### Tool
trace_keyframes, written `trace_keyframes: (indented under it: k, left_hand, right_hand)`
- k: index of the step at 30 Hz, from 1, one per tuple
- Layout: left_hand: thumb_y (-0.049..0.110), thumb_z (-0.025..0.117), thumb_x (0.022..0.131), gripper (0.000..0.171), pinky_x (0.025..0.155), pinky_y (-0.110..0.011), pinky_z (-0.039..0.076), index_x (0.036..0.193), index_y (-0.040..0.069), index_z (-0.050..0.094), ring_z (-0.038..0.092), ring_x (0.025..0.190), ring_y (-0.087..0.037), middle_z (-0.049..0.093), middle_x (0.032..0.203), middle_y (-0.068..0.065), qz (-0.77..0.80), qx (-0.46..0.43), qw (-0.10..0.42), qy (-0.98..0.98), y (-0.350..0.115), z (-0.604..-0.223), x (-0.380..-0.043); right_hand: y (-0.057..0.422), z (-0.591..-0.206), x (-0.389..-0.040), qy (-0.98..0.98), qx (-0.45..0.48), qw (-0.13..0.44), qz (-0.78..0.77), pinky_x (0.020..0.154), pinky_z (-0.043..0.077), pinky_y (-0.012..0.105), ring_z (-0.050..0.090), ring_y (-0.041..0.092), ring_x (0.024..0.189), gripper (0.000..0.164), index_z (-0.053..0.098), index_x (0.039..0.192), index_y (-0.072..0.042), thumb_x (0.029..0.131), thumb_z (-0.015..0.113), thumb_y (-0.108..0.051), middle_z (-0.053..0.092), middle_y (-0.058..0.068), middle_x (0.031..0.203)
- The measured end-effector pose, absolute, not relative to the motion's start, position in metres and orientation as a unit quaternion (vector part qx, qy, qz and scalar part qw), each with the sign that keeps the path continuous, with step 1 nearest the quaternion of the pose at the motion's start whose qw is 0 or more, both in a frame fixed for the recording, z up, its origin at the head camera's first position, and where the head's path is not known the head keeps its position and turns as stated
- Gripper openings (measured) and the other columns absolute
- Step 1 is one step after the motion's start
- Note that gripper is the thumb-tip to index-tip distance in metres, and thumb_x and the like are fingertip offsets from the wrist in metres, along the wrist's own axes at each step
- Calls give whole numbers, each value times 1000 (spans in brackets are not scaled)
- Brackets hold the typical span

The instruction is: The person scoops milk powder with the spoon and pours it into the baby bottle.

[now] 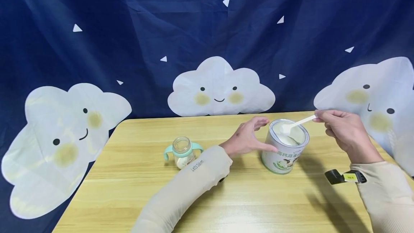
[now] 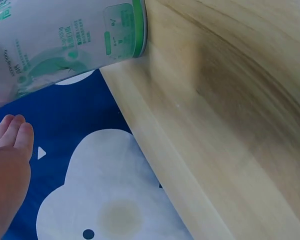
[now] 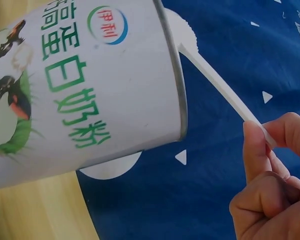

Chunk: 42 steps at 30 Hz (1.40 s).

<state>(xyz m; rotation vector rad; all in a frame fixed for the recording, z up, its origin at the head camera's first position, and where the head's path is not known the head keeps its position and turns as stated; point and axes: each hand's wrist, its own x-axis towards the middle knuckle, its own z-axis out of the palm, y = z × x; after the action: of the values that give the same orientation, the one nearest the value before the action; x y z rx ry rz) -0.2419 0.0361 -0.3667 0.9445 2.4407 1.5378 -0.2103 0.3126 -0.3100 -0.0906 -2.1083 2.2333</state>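
Note:
A white milk powder can [image 1: 284,154] with green lettering stands upright on the table, its top uncovered and pale powder inside. Between thumb and fingers, my right hand [image 1: 347,130] pinches the handle end of a white scoop [image 1: 302,120]. The scoop's bowl is over the can's mouth; in the right wrist view, heaped powder [image 3: 182,32] shows above the rim. My left hand [image 1: 247,137] is spread beside the can, its thumb overlapping the front of the can in the head view. In the left wrist view, the left fingers [image 2: 12,132] are extended and apart from the can.
Left of the can, a baby bottle [image 1: 182,152] with mint-green handles stands with its top uncapped, partly behind the left sleeve [image 1: 194,175]. A dark blue curtain [image 1: 200,21] with cloud faces hangs behind the wooden table [image 1: 258,204].

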Motion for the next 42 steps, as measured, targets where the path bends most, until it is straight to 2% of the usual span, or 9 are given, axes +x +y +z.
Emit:
trace_keyframes:
  k: [7, 18, 30, 36, 39, 42]
  left_hand:
    - [22, 95, 69, 91, 109, -20, 38, 144, 7, 46, 48, 134, -10, 52, 147, -4, 513, 305, 58, 800, 24, -361, -240]
    - [24, 95, 68, 93, 108, -23, 40, 145, 12, 46, 49, 132, -11, 54, 145, 0, 526, 290, 57, 798, 6, -360, -238]
    - [19, 95, 68, 91, 108, -22, 40, 144, 8, 46, 50, 132, -12, 54, 145, -5, 526, 301, 48, 794, -14, -359, -238]
    - [23, 95, 68, 90, 108, -22, 40, 143, 9, 47, 51, 131, -13, 55, 144, -3, 526, 290, 46, 798, -23, -358, -236]
    - [24, 95, 68, 90, 108, -23, 41, 142, 9, 48, 52, 131, -12, 56, 142, 1, 527, 281, 44, 801, -28, -357, -236]
    - [22, 95, 68, 89, 108, -24, 41, 142, 7, 48, 52, 130, -14, 57, 142, -2, 529, 278, 40, 801, -33, -356, -236]
  right_hand:
    - [306, -306, -212, -681, -33, 34, 731, 46, 38, 13, 44, 0, 55, 24, 78, 73, -16, 94, 69, -9, 72, -9, 70]
    - [291, -304, -214, -663, -21, 28, 748, 44, 34, 15, 39, 2, 54, 23, 78, 73, -14, 94, 70, -8, 70, -8, 67]
    - [273, -302, -216, -659, -23, 29, 751, 44, 33, 14, 40, 1, 53, 24, 76, 71, -15, 94, 70, -9, 69, -8, 67]
    - [264, -302, -217, -657, -19, 27, 753, 44, 34, 13, 41, 0, 54, 25, 75, 71, -15, 94, 69, -8, 69, -8, 67]
    - [259, -303, -217, -663, -13, 24, 748, 42, 31, 14, 40, 0, 52, 26, 75, 71, -15, 94, 68, -8, 68, -8, 67]
    - [254, -303, -218, -671, -11, 18, 741, 40, 23, 19, 37, 2, 47, 26, 74, 70, -16, 94, 68, -9, 67, -8, 65]
